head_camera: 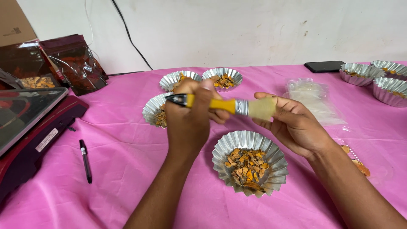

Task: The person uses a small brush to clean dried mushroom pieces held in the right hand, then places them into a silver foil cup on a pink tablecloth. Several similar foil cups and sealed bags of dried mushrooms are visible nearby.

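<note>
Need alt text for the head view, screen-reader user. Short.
Over a pink tablecloth, the left hand grips a yellow-handled brush whose bristles touch the open right hand, above a fluted foil cup of orange-brown dried pieces. More filled foil cups sit behind; a black pen and a red scale lie at left.

Two dark foil pouches (72,63) are propped at the far left, clear bags (311,99) lie right, a black phone (324,66) beyond.

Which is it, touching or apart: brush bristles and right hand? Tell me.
Touching. The head view shows the brush, held in the left hand, with its pale bristles pressed against the right hand, no gap visible.
</note>
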